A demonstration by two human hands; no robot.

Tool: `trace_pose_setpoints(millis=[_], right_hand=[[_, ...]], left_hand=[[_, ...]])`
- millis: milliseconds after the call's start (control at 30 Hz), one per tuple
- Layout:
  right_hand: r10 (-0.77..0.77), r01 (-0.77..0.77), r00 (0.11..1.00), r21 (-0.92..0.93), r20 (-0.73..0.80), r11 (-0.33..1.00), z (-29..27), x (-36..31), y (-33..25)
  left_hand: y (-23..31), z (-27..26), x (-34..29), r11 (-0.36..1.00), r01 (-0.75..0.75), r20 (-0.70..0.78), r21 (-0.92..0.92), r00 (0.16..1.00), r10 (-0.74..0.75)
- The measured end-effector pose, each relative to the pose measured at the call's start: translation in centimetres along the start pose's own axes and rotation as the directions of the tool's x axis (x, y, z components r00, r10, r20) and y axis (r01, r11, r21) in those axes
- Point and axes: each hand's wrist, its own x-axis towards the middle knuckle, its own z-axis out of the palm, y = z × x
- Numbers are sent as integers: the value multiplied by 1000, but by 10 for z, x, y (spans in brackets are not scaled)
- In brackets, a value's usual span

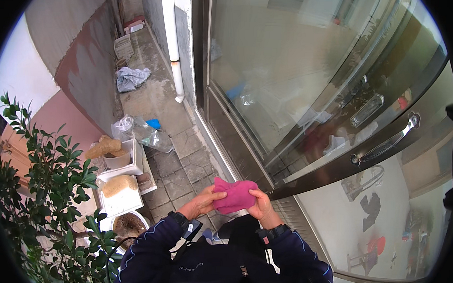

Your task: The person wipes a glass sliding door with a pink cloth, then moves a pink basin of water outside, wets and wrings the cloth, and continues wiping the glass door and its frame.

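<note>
A magenta cloth (pixel 235 197), folded into a small pad, is held out in front of my body at waist height. My left hand (pixel 204 203) grips its left edge, thumb on top and the other fingers underneath. On the opposite side my right hand (pixel 262 207) pinches the right edge in the same way. The fingers below the cloth are hidden. Close beyond the cloth is the dark metal frame of a glass door (pixel 291 83), and neither hand touches it. Black straps with small devices circle both wrists.
A silver door handle (pixel 385 142) is at the right. On the left stand a leafy plant (pixel 45 183), a white bucket (pixel 144 218) and white foam boxes (pixel 123 202) with tan sponge-like pieces. Farther off lie plastic bags (pixel 152 137) and a grey cloth (pixel 131 80), near a white drainpipe (pixel 173 41).
</note>
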Motion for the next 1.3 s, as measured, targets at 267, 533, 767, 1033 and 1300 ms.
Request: trace_pose_setpoints(millis=[267,533,767,1033,1300], right_hand=[[-364,-156,852,-847,-375,507,-32,0,-45],[131,-72,976,-312,175,947,43,-9,-76],[40,-64,997,-382,-70,922,83,-2,-89],[-66,83,997,-559,51,825,133,2,-139],[-568,242,821,-864,-61,443,164,22,-156]], left_hand=[[70,40,29,999,-27,-115,44,993,32],[104,138,40,998,39,177,46,983,-47],[139,115,53,921,72,-101,383,994,-36],[203,128,90,793,-189,424,578,901,-94],[263,163,135,796,120,318,593,873,-369]])
